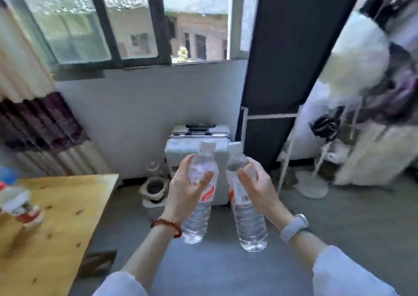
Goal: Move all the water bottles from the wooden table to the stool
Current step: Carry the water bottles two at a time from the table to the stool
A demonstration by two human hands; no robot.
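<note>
My left hand grips a clear water bottle with a white cap and a red-and-white label, held upright in the air. My right hand grips a second, similar water bottle just to the right of the first. Both bottles hang over the grey floor, to the right of the wooden table. At the table's left edge a blurred object with red and white on it lies on the wood; I cannot tell if it is a bottle. No stool is in view.
A silver suitcase stands against the wall under the window, behind the bottles. A small pot and jar sit on the floor left of it. A dark wardrobe panel and hanging clothes fill the right side.
</note>
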